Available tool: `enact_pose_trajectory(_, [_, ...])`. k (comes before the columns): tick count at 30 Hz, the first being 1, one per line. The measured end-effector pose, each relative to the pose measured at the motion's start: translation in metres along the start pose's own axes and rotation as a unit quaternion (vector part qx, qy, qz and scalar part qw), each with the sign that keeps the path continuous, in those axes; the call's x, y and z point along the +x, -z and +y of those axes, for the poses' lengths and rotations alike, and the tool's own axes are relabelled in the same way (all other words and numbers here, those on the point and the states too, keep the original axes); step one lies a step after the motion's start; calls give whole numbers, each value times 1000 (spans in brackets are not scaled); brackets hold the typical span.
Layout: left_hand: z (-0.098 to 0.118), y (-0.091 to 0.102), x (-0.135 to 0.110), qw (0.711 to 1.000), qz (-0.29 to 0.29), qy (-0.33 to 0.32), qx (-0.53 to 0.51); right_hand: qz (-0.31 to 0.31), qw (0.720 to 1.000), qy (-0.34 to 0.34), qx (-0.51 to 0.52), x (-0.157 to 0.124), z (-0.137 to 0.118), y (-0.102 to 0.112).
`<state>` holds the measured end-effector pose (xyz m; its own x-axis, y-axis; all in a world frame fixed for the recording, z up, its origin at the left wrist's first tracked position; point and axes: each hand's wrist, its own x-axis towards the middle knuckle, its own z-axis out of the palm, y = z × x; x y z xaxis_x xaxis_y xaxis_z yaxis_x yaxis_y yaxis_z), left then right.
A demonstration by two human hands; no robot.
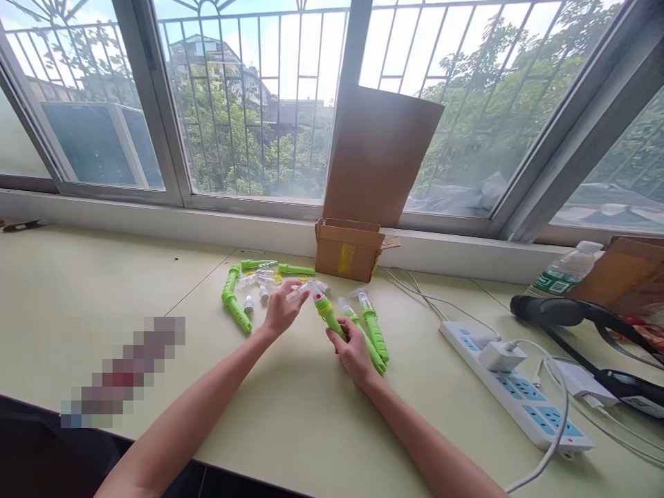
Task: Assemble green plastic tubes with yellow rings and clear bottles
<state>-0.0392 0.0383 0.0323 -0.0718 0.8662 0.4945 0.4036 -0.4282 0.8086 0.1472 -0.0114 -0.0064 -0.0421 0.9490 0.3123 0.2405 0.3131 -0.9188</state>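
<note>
Head view: a green flashlight [326,309] is gripped by its ribbed handle in the right hand [354,353], near the middle of the table [72,297]. A small clear cap [295,294] is pinched in the left hand [281,311] just left of its tip. Light, stiff, slightly slick plastic is judged; the ribbed handle is best grasped. The head is clear with a red dot.

Green-handled torch [326,312] tilted above table, seemingly clear-tipped, red-dotted head.
</note>
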Motion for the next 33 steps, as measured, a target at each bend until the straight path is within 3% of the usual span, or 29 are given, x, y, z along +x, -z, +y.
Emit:
enact_pose_trajectory(4, [0, 13, 11, 969, 37, 115, -214, 1, 1000, 1, -7, 0, 1, 0])
enact_pose_trajectory(7, [-1, 22, 17, 952, 35, 142, -268, -4, 1000, -1, -9, 0, 2, 1])
enact_pose_trajectory(19, [8, 33, 16, 964, -63, 92, -240, -20, 998, 24, -62, -3, 0, -1])
enact_pose_trajectory(27, [19, 28, 6, 944, -227, 107, -215, -38, 994, 53, -83, -6, -7, -1])
enact_pose_trajectory(33, [15, 26, 5, 940, -233, 120, -218, -33, 997, 37, -53, -7, -6, -4])
